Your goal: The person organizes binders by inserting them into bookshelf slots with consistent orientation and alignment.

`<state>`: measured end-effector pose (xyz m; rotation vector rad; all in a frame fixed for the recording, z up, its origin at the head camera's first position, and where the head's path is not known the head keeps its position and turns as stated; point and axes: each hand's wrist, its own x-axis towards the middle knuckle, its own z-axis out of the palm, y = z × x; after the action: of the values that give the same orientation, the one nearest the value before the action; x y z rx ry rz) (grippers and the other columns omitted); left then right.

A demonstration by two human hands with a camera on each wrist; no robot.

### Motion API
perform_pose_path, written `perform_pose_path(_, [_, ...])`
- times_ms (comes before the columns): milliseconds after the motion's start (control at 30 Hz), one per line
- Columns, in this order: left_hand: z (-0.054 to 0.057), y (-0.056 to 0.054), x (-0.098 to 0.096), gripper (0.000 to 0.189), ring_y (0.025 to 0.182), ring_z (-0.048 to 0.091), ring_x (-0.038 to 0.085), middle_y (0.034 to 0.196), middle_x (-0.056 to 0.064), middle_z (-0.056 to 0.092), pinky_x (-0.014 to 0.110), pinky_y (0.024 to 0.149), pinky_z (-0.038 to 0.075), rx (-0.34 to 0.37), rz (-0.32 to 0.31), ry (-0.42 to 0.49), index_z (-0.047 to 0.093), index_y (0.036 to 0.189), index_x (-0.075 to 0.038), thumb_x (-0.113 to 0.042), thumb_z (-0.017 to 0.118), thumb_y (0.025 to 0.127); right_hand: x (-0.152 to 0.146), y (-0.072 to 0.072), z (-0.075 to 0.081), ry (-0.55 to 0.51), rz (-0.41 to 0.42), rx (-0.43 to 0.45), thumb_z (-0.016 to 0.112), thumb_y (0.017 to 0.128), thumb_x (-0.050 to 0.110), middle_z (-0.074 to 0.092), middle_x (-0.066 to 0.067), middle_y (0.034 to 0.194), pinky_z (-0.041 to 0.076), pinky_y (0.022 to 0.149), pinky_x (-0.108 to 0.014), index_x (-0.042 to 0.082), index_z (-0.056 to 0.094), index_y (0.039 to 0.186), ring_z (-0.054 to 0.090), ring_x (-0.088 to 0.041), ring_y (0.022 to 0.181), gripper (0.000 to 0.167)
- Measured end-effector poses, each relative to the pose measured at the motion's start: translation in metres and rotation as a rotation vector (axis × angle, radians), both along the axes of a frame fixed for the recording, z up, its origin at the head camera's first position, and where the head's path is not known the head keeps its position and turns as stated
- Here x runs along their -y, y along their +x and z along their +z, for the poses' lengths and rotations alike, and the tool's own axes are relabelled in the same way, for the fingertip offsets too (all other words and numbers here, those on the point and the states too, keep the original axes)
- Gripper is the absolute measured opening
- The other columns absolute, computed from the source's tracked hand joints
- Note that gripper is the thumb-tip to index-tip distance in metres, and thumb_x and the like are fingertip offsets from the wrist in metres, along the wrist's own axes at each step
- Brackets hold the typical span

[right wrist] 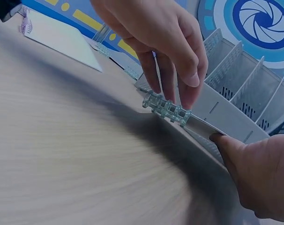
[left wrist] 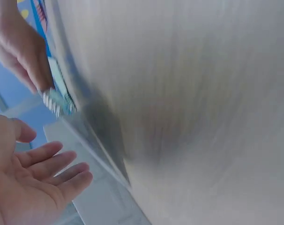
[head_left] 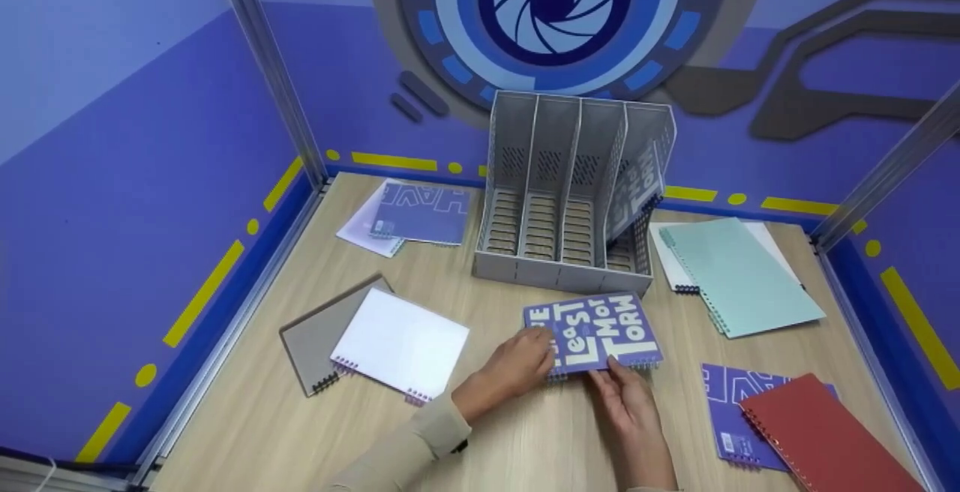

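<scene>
A purple spiral notebook (head_left: 600, 327) with large white lettering is held just in front of the grey file rack. My right hand (head_left: 630, 402) pinches its near spiral edge, thumb on the cover and fingers underneath. At the notebook's left side is my left hand (head_left: 521, 361). In the right wrist view, the left hand (right wrist: 165, 51) hangs with loose fingers over the clear spiral binding (right wrist: 165, 108), and whether it touches is hard to tell. The left wrist view shows the left palm (left wrist: 34, 183) with relaxed fingers and nothing held.
The grey rack (head_left: 562, 274) has several slots; another lettered notebook (head_left: 634, 192) leans in the rightmost. On the left lie purple (head_left: 431, 214), grey (head_left: 322, 327) and white (head_left: 405, 342) notebooks. On the right lie green (head_left: 746, 274), purple (head_left: 720, 409) and red (head_left: 832, 432) ones.
</scene>
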<state>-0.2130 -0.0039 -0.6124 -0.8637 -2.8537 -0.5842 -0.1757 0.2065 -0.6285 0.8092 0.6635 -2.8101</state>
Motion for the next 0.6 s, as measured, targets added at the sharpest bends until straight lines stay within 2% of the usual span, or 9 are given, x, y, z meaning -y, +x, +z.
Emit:
perform_pose_path(133, [0.008, -0.016, 0.009, 0.039, 0.128, 0.056, 0.032, 0.139, 0.018, 0.059, 0.041, 0.106, 0.046, 0.026, 0.085, 0.145, 0.056, 0.136, 0.001, -0.013, 0.051, 0.1, -0.001, 0.004, 0.003, 0.071, 0.013, -0.053, 0.043, 0.106, -0.002, 0.069, -0.016, 0.111, 0.044, 0.108, -0.041, 0.001, 0.015, 0.159, 0.041, -0.029, 0.14, 0.06])
perform_pose_path(233, [0.014, -0.028, 0.017, 0.045, 0.138, 0.048, 0.036, 0.15, 0.021, 0.049, 0.044, 0.111, 0.041, 0.036, 0.146, 0.237, 0.051, 0.143, 0.001, -0.012, 0.052, 0.1, -0.002, 0.006, 0.005, 0.104, 0.015, -0.083, 0.042, 0.106, -0.003, 0.071, -0.012, 0.111, 0.044, 0.108, -0.041, 0.001, 0.019, 0.158, 0.051, -0.027, 0.134, 0.057])
perform_pose_path(367, [0.019, -0.047, 0.027, 0.051, 0.142, 0.041, 0.037, 0.156, 0.021, 0.04, 0.044, 0.114, 0.037, 0.054, 0.251, 0.33, 0.044, 0.149, -0.001, -0.011, 0.053, 0.1, -0.002, 0.009, 0.007, 0.127, 0.02, -0.106, 0.043, 0.106, -0.003, 0.071, -0.011, 0.113, 0.044, 0.108, -0.041, 0.0, 0.021, 0.156, 0.064, -0.024, 0.121, 0.055])
perform_pose_path(500, [0.02, -0.067, 0.038, 0.057, 0.148, 0.032, 0.037, 0.162, 0.019, 0.031, 0.045, 0.119, 0.029, 0.102, 0.369, 0.445, 0.036, 0.154, -0.002, -0.011, 0.052, 0.101, -0.002, 0.011, 0.011, 0.184, 0.042, -0.155, 0.041, 0.107, -0.002, 0.068, -0.01, 0.118, 0.043, 0.109, -0.04, -0.002, 0.02, 0.156, 0.065, -0.021, 0.119, 0.054])
perform_pose_path(600, [0.019, -0.083, 0.045, 0.057, 0.149, 0.029, 0.039, 0.162, 0.022, 0.029, 0.046, 0.12, 0.026, 0.106, 0.442, 0.532, 0.034, 0.155, 0.001, -0.01, 0.053, 0.102, -0.001, 0.013, 0.015, 0.224, 0.056, -0.17, 0.04, 0.108, 0.0, 0.063, -0.01, 0.127, 0.043, 0.109, -0.038, -0.002, 0.02, 0.156, 0.058, -0.023, 0.129, 0.053])
